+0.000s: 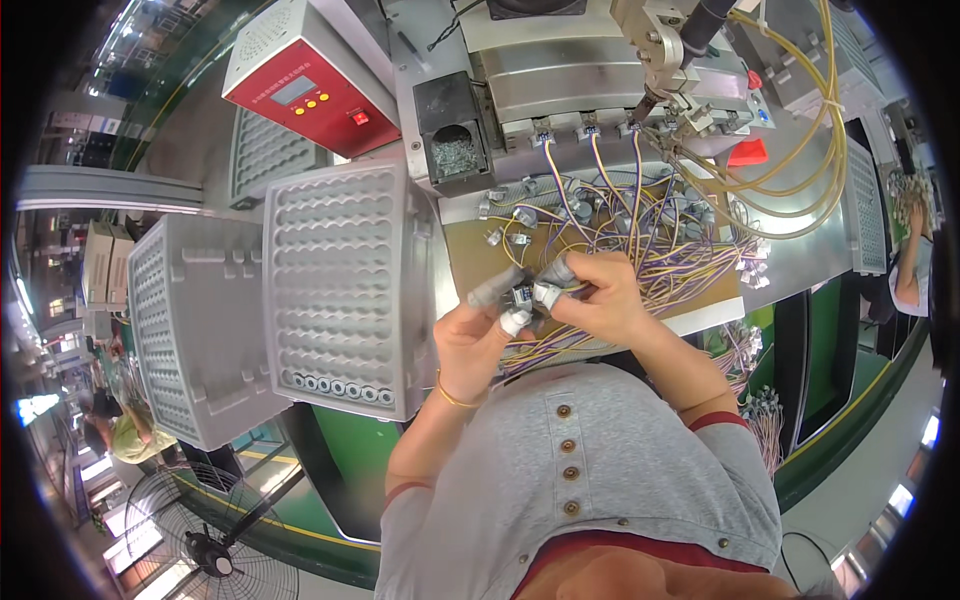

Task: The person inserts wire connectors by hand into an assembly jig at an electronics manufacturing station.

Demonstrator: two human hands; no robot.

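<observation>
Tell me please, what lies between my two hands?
In the head view, a small electrical component with a blue-and-white face lies between your left hand and right hand.

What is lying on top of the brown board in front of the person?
Tangled yellow and purple wires and small silvery parts lie on the board. These, with the left hand and right hand, hide much of it; anything beneath them can't be seen.
</observation>
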